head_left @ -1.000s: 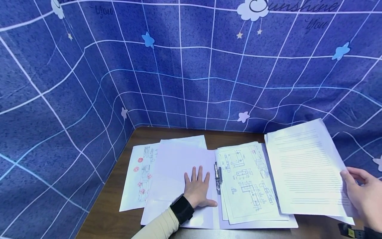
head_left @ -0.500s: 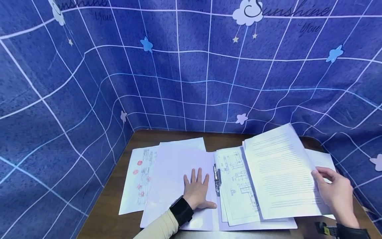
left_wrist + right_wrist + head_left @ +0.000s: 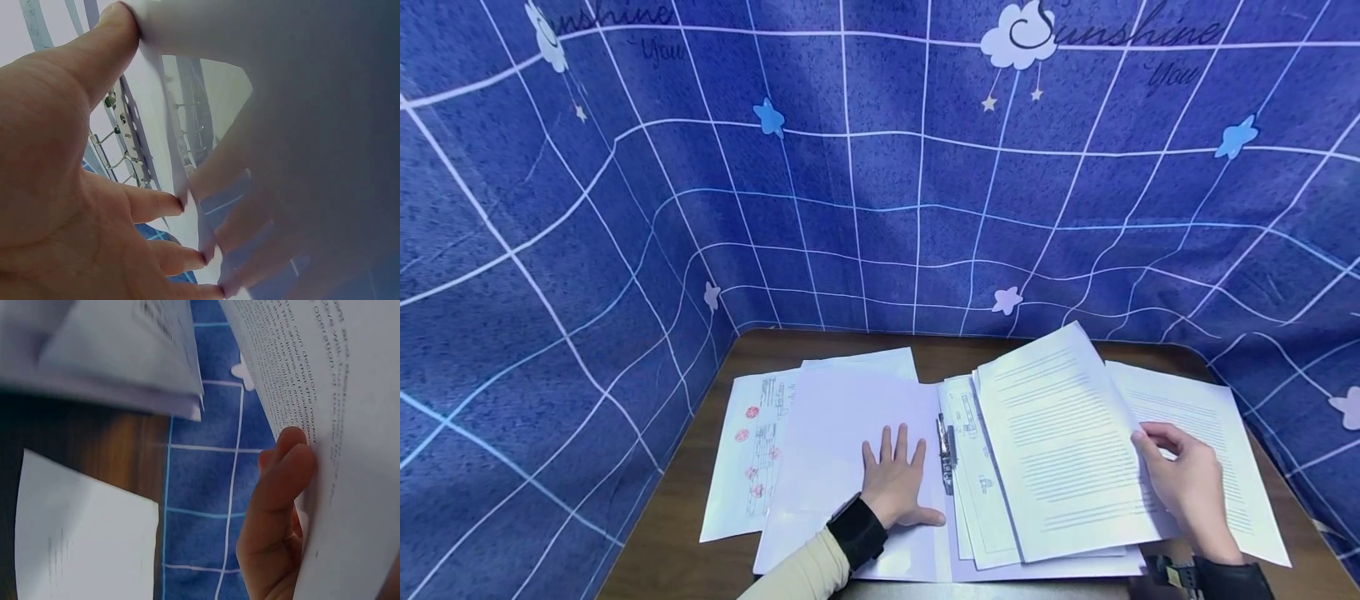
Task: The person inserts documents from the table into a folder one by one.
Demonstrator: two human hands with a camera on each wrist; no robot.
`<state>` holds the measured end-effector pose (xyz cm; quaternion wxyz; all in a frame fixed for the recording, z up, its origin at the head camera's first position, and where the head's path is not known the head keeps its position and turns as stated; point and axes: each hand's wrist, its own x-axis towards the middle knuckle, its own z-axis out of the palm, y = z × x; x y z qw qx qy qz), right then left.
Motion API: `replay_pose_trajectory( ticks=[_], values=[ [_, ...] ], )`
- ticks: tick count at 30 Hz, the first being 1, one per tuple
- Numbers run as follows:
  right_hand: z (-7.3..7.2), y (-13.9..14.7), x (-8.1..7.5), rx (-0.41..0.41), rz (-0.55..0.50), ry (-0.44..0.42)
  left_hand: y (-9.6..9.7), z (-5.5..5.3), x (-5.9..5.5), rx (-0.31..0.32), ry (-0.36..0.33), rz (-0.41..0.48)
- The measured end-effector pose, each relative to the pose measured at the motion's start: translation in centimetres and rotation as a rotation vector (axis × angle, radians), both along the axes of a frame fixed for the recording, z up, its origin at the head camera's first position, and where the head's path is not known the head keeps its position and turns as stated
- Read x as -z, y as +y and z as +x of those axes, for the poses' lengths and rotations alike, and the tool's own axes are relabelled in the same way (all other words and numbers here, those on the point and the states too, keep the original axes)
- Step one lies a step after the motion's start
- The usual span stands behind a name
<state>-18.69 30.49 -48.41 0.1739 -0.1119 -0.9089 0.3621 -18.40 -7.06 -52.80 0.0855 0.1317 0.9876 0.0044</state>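
A pale lilac folder (image 3: 820, 433) lies spread on the table, with a metal clip mechanism (image 3: 946, 454) near its spine. My left hand (image 3: 893, 483) rests flat on the folder's left cover, fingers spread; in the left wrist view its fingertips touch the glossy cover (image 3: 325, 125). My right hand (image 3: 1187, 479) pinches the right edge of printed text sheets (image 3: 1067, 442) between thumb and fingers. Those sheets are tilted above the folder's right side, overlapping the technical drawings (image 3: 992, 533) there. In the right wrist view, the fingers (image 3: 275, 494) curl at the printed page (image 3: 356, 425).
Drawings with red stamps (image 3: 748, 475) stick out from under the folder's left cover. Another text page (image 3: 1210, 442) lies on the brown wooden table (image 3: 662, 533) at right. A blue curtain (image 3: 880, 183) with white grid lines and stars hangs behind and at left.
My right hand has carried the text sheets leftward over the drawings in the folder, and the page lying at right has come into view. My left hand has stayed in place.
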Motion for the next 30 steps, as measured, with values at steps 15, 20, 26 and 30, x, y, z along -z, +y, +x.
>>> replay_pose_trajectory(
  ticks=[15,20,26,30],
  values=[
    [-0.6,-3.8,0.9,-0.052,-0.026,-0.034,-0.1,0.0,0.2,0.009,0.003,0.011],
    [-0.5,-4.6,1.2,-0.058,-0.033,-0.051,0.0,0.0,0.1,0.006,0.006,0.012],
    [-0.5,-5.2,1.6,-0.052,-0.059,-0.082,0.0,0.0,0.0,0.002,0.001,0.013],
    [-0.4,-5.5,2.0,-0.046,-0.049,-0.066,0.0,0.1,0.1,0.003,0.0,0.011]
  ],
)
